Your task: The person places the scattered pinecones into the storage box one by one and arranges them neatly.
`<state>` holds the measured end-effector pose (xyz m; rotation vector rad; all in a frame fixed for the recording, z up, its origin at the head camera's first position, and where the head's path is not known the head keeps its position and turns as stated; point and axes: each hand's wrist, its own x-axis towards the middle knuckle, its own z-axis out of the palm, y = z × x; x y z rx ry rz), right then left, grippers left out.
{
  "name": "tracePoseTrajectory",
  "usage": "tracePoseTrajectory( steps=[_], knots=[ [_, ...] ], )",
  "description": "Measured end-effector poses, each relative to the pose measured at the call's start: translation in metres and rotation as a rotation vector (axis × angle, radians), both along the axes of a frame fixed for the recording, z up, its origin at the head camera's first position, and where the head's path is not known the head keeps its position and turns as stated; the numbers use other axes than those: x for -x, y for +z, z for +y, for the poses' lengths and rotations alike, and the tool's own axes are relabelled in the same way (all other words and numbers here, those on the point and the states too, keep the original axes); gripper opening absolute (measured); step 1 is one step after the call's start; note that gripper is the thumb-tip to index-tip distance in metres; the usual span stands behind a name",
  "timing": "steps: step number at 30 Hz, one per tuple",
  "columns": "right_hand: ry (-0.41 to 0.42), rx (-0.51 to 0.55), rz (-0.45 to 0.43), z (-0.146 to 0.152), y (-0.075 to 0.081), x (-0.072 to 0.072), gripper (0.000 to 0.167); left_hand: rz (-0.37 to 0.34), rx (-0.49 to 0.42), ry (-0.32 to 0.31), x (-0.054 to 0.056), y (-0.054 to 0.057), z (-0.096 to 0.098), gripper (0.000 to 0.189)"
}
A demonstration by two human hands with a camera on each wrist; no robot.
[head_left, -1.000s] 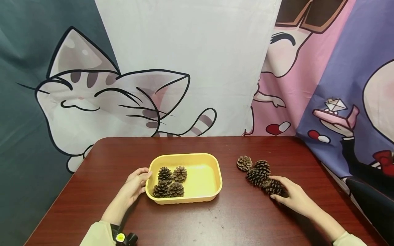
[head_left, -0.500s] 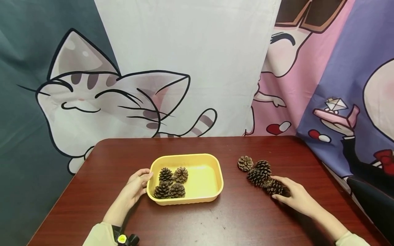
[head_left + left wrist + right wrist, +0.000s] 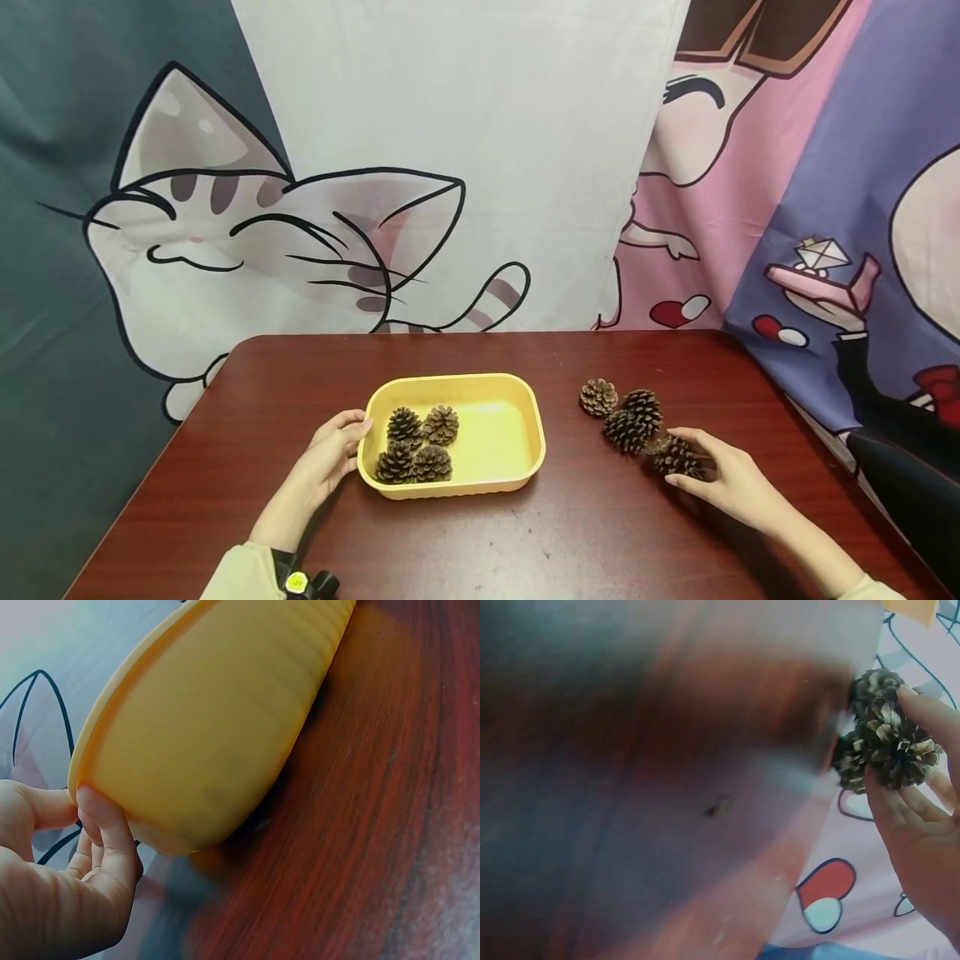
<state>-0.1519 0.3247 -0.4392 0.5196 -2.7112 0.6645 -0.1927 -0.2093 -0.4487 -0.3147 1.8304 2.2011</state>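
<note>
My left hand (image 3: 330, 454) pinches the left rim of a yellow plastic tray (image 3: 498, 437); the left wrist view shows thumb and fingers (image 3: 109, 832) on either side of that rim. Several brown pine cones (image 3: 431, 463) lie in the tray's left half. On the right of the table, my right hand (image 3: 731, 479) holds a pine cone (image 3: 675, 458) between thumb and fingers. Close up in the right wrist view, the held pine cone (image 3: 900, 750) has its scales spread, with other cones just behind it. Whether it touches the table is hard to tell.
Beside the right hand, two dark pine cones (image 3: 633, 421) lean together, and a lighter one (image 3: 598, 398) lies just left of them. The reddish-brown table (image 3: 450, 550) ends at a cartoon-printed cloth (image 3: 480, 167). A dark chair-like shape (image 3: 900, 492) stands beyond the right edge.
My right hand and its pine cone have shifted slightly to the right, a little away from the neighbouring cones. The left hand and tray stay nearly where they were.
</note>
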Motion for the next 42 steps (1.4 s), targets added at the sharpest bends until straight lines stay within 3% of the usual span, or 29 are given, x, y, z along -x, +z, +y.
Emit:
tracePoseTrajectory(
  steps=[10,21,29,34,37,42],
  knots=[
    [0.065,-0.016,-0.031,-0.030,0.024,0.000,0.061,0.006,-0.005,0.008,-0.002,-0.001,0.000,0.016],
    [0.246,-0.032,0.003,-0.079,0.039,0.013,0.058,0.010,-0.015,0.031,-0.002,0.000,0.000,0.016],
    [0.337,0.047,-0.116,-0.121,0.049,0.026,0.058,0.016,-0.005,0.032,-0.002,0.000,0.003,0.019],
    [0.464,0.090,-0.128,-0.147,0.050,0.039,0.056,0.020,0.000,0.042,-0.002,0.000,0.003,0.020],
    [0.546,0.075,-0.111,-0.163,0.047,0.046,0.055,0.025,0.009,0.049,-0.003,0.000,0.002,0.021],
    [0.627,0.035,-0.168,-0.185,0.042,0.054,0.055,0.026,0.024,0.057,-0.004,-0.001,0.004,0.022]
  ],
)
